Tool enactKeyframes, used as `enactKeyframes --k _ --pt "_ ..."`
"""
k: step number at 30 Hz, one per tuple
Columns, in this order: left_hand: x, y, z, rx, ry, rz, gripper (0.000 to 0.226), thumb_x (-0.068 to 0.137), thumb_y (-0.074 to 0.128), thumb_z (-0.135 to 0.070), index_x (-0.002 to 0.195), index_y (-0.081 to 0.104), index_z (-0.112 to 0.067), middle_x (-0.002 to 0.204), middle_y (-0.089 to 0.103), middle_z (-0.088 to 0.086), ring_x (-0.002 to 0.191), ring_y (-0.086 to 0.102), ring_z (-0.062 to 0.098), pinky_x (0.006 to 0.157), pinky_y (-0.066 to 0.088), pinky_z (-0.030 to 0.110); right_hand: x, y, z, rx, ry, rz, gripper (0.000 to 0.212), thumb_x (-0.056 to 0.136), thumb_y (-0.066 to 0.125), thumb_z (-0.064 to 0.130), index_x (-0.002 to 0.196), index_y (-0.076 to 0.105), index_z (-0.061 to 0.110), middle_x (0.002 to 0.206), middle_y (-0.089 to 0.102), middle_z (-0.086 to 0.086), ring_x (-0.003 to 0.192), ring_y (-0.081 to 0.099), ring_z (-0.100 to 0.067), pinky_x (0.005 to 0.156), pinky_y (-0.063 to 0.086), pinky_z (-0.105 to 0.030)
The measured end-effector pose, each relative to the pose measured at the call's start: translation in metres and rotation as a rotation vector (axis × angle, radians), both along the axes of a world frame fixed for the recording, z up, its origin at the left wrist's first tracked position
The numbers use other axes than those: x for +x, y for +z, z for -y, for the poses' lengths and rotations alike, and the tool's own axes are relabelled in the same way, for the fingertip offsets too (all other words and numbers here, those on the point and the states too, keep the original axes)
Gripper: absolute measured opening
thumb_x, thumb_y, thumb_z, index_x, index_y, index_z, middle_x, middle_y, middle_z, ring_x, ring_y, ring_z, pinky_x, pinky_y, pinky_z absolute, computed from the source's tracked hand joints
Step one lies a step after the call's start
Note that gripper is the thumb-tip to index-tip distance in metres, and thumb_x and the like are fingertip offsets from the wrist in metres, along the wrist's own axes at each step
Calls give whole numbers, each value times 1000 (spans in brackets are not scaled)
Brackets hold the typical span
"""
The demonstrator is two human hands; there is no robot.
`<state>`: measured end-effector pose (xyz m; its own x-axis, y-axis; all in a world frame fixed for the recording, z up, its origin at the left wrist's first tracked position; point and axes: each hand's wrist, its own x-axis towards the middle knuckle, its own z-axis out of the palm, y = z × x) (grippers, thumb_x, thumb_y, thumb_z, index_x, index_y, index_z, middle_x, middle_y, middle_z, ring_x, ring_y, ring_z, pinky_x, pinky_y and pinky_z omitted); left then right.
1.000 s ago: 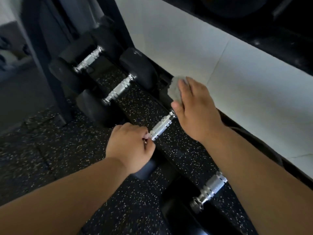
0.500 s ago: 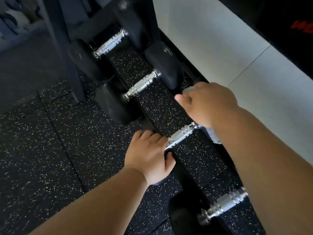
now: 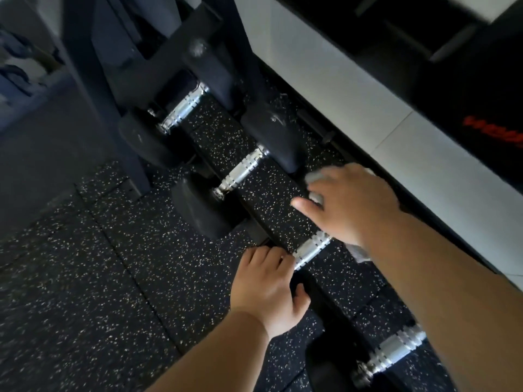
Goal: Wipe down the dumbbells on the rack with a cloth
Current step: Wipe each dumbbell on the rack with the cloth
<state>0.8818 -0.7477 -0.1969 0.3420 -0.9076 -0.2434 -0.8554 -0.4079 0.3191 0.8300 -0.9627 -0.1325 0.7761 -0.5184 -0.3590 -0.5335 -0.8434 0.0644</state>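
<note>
Several black dumbbells with chrome handles lie in a row on the speckled floor. My left hand (image 3: 268,290) grips the near black head of the middle dumbbell, whose chrome handle (image 3: 311,248) shows between my hands. My right hand (image 3: 351,202) covers that dumbbell's far head and holds a grey cloth (image 3: 315,176) against it; cloth peeks out by the fingertips and below the wrist. Farther along lie a second dumbbell (image 3: 243,171) and a third dumbbell (image 3: 184,108). A nearer dumbbell's handle (image 3: 396,352) shows at the lower right.
A dark metal rack upright (image 3: 85,66) stands at the left behind the row. A white tiled wall base (image 3: 353,89) runs along the right, with a black panel (image 3: 452,80) above it. Speckled rubber flooring (image 3: 85,278) spreads to the left.
My right hand with the cloth slid over the far head, fingers now spread toward the left. My left hand keeps its grip on the near head. The camera moved a little closer.
</note>
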Motion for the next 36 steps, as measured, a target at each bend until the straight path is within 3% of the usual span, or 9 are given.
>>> enactKeyframes --k 4,6,9,11,16,22,27,31,36 --pt "2 0 2 -1 -2 -6 35 80 57 -49 100 68 -22 100 63 -5 96 58 25 101 45 44 40 -4 10 31 -83 -65 104 78 -9 91 80 71 25 71 64 -1 69 62 -23 71 57 -40" --pt "3 0 5 11 -5 -13 37 79 58 -50 101 67 -22 101 64 -5 96 58 25 101 45 44 25 1 8 30 -84 36 91 90 -3 82 86 72 30 79 66 2 75 63 -18 70 55 -35" --pt "4 -1 2 18 -1 -37 40 80 58 -52 104 67 -22 105 65 -5 100 59 26 106 44 45 -19 0 -1 124 -144 303 57 103 21 63 125 65 34 133 58 3 122 56 -20 79 60 -40" --pt "3 -3 -1 10 -8 -58 42 80 58 -53 106 68 -22 106 65 -5 101 60 26 107 44 46 -44 -9 -10 126 -248 388 47 104 36 55 142 53 33 147 49 2 130 52 -26 86 57 -41" --pt "3 -6 1 -15 -1 -12 47 84 54 -55 113 68 -21 107 65 -4 101 59 27 110 42 46 -12 -10 -4 32 -477 280 43 101 38 60 133 53 36 114 67 1 79 53 -20 64 45 -33" --pt "2 -1 1 2 -15 -52 45 81 58 -55 108 68 -20 106 65 -3 98 59 27 108 45 48 7 -15 -12 5 -570 125 48 97 27 57 137 45 36 119 60 -6 93 60 -36 69 58 -51" --pt "7 6 6 15 -56 -95 46 79 58 -55 108 67 -19 104 63 -2 95 58 26 103 47 47 -1 -20 -11 -92 -597 183 48 101 20 62 140 45 51 124 58 1 76 57 -27 56 48 -31" --pt "11 1 1 4 -91 -121 43 74 64 -54 100 67 -20 101 62 -1 91 58 26 99 48 44 8 -19 -20 -104 -649 326 32 99 48 49 119 72 41 113 66 3 75 61 -34 59 50 -34" --pt "17 -8 5 -63 -123 -77 35 76 65 -50 93 68 -19 95 62 0 87 57 27 94 49 45 12 -23 -17 -167 -644 391 27 97 54 42 113 74 36 104 68 7 81 61 -29 60 50 -33"
